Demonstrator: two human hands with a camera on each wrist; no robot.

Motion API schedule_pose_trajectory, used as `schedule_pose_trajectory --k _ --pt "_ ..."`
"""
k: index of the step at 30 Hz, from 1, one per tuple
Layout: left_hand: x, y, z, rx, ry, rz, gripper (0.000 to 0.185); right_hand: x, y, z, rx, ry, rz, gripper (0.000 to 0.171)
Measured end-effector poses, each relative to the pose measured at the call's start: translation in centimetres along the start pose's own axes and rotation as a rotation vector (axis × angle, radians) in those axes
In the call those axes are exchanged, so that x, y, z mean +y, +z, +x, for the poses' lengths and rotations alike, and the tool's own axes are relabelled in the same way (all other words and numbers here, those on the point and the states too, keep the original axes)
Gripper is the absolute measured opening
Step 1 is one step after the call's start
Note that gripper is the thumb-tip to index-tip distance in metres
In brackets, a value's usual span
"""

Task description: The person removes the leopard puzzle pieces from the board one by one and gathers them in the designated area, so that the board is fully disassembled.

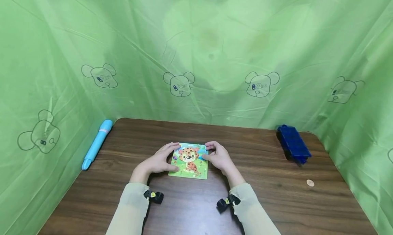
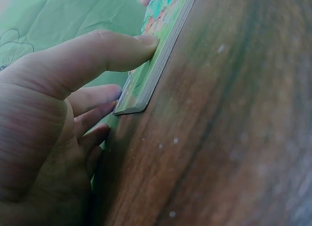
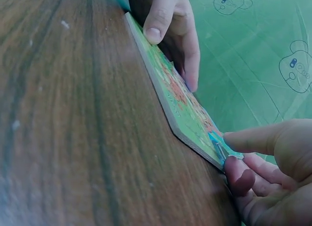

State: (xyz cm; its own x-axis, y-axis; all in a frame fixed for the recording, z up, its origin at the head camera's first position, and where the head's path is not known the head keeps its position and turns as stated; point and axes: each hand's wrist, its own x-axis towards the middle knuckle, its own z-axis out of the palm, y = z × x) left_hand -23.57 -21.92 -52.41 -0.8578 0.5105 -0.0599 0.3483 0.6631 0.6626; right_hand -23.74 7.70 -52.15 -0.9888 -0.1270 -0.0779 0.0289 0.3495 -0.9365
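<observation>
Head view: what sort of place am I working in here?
Likely a makeshift recording booth: a wood-grain table walled on three sides by green sheet printed with cartoon bears. Both hands hold a puzzle; a blue pen lies nearby.

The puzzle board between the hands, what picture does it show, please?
An orange spotted leopard cub on green puzzle board; head view.

A small square puzzle board (image 1: 189,160) is laid flat near the middle of the table (image 1: 261,201), well away from its edges. A spotted orange leopard cub is printed on its green face, and its thin pale edge is seen.
</observation>
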Motion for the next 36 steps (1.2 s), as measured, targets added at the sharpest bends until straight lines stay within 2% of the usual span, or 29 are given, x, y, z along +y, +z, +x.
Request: schedule_pose_trajectory --k 10,23,29,36 --pt "0.4 0.2 0.2 0.002 0.023 0.046 0.091 -0.3 0.0 0.1 0.006 -0.009 -0.063 0.044" --pt "1.8 0.6 0.4 0.014 -0.043 0.184 0.088 -0.2 0.4 0.2 0.025 -0.020 -0.089 0.044" --pt "2.1 0.6 0.4 0.003 -0.042 0.145 0.088 -0.2 0.4 0.1 0.021 -0.029 -0.062 0.043" --pt "1.2 0.8 0.5 -0.031 -0.020 0.049 0.089 -0.3 -0.2 -0.1 0.023 -0.025 0.030 0.031"
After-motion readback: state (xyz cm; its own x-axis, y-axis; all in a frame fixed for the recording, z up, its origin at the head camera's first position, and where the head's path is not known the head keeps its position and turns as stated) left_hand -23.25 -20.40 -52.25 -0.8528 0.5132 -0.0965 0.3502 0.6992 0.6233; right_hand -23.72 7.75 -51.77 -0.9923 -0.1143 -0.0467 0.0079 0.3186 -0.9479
